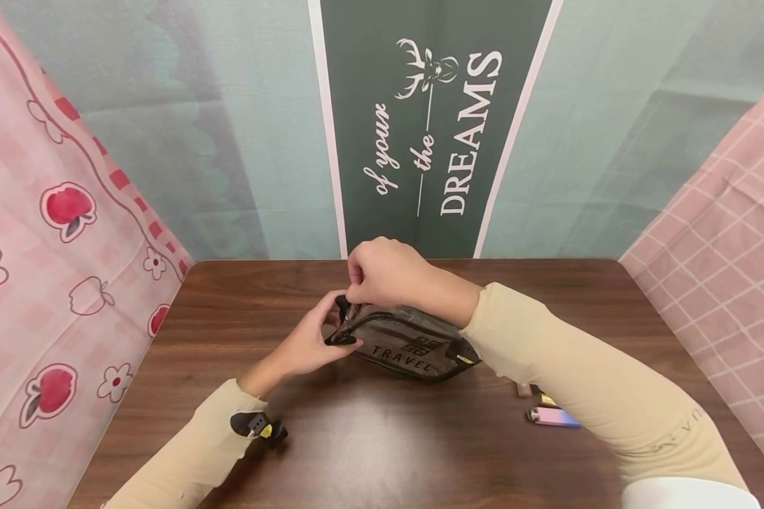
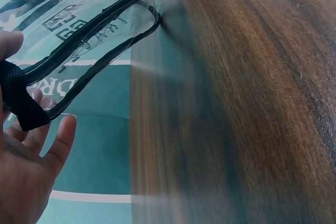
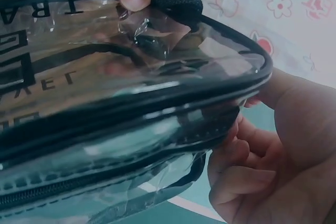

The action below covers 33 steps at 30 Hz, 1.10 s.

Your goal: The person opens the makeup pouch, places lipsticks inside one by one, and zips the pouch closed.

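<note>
A clear travel pouch (image 1: pixel 401 343) with black piping and dark "TRAVEL" lettering is held near the middle of the table. My left hand (image 1: pixel 312 339) grips its left end, thumb in front and fingers behind, by the black fabric tab (image 2: pixel 23 98). Over that same end bends my right hand (image 1: pixel 388 272), its fingers curled at the pouch's top corner. In the right wrist view, the curled fingers (image 3: pixel 247 150) pinch right at the piped edge, and the fingertips are partly hidden behind it. A zipper (image 3: pixel 31 195) runs along the pouch's side.
On the wooden table (image 1: pixel 369 452), right of the pouch, lies a pink-and-blue stick-shaped item (image 1: pixel 552 417). Small gold and brown items sit beside it, partly covered by the right sleeve (image 1: pixel 579 367). Fabric curtains (image 1: pixel 255 127) enclose the table at the back and sides.
</note>
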Each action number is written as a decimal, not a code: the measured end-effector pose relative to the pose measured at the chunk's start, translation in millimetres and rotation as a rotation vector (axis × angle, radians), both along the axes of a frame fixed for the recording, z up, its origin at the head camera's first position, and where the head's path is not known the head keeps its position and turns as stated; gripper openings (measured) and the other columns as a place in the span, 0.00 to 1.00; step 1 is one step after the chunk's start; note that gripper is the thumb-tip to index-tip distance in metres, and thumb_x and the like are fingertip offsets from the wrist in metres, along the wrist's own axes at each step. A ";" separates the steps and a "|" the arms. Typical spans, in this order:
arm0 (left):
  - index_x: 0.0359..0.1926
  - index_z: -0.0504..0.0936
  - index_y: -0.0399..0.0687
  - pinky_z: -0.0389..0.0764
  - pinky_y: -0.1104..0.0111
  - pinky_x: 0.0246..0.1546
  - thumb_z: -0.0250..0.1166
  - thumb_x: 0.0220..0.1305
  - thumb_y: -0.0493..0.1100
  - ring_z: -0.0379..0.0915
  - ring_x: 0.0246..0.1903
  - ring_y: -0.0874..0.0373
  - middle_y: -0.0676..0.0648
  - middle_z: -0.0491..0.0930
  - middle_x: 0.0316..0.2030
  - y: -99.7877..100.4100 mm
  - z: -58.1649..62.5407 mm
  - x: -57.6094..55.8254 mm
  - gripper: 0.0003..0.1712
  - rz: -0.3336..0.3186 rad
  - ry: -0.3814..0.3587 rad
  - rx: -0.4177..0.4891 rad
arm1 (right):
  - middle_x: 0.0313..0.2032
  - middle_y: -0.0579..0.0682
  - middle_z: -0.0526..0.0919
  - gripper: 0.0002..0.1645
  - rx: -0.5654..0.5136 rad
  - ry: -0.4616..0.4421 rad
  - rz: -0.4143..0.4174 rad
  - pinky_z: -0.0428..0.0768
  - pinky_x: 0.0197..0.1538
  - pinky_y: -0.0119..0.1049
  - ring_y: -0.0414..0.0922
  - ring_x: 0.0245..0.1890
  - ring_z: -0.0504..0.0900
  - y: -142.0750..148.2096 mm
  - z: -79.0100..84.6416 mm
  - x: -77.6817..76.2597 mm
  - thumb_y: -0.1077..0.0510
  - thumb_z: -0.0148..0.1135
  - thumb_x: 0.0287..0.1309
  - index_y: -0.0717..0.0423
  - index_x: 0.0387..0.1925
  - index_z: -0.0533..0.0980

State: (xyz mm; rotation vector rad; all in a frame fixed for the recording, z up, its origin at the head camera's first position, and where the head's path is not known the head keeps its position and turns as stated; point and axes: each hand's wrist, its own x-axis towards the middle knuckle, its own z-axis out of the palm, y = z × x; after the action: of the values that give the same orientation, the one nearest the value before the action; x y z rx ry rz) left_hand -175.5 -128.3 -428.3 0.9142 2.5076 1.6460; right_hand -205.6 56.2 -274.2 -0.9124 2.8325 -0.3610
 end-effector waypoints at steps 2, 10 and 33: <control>0.66 0.70 0.51 0.78 0.60 0.48 0.78 0.54 0.34 0.75 0.42 0.55 0.51 0.77 0.49 -0.1 -0.4 -0.2 0.40 0.001 -0.007 0.003 | 0.21 0.42 0.79 0.09 0.012 -0.021 -0.016 0.74 0.27 0.37 0.42 0.25 0.78 1.2 0.7 -1.7 0.56 0.67 0.52 0.47 0.19 0.78; 0.64 0.70 0.48 0.77 0.61 0.48 0.78 0.54 0.35 0.73 0.42 0.55 0.50 0.76 0.49 -1.2 -3.1 0.4 0.39 0.001 0.014 0.013 | 0.18 0.41 0.75 0.13 0.080 -0.078 -0.031 0.71 0.26 0.36 0.42 0.23 0.75 2.4 2.1 -1.8 0.52 0.65 0.55 0.47 0.17 0.76; 0.62 0.69 0.47 0.77 0.62 0.47 0.79 0.53 0.33 0.72 0.41 0.51 0.48 0.74 0.48 -5.4 -9.6 0.5 0.38 -0.005 -0.009 0.008 | 0.17 0.41 0.70 0.15 0.000 -0.097 -0.030 0.65 0.24 0.34 0.40 0.22 0.72 5.9 -4.5 -1.3 0.54 0.61 0.57 0.47 0.17 0.71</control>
State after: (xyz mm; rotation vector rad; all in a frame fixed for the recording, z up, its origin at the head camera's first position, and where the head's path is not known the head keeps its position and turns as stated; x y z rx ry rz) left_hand -175.0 -133.8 -437.9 0.9108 2.4922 1.6564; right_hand -206.9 62.1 -278.8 -0.8289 2.7603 -0.3976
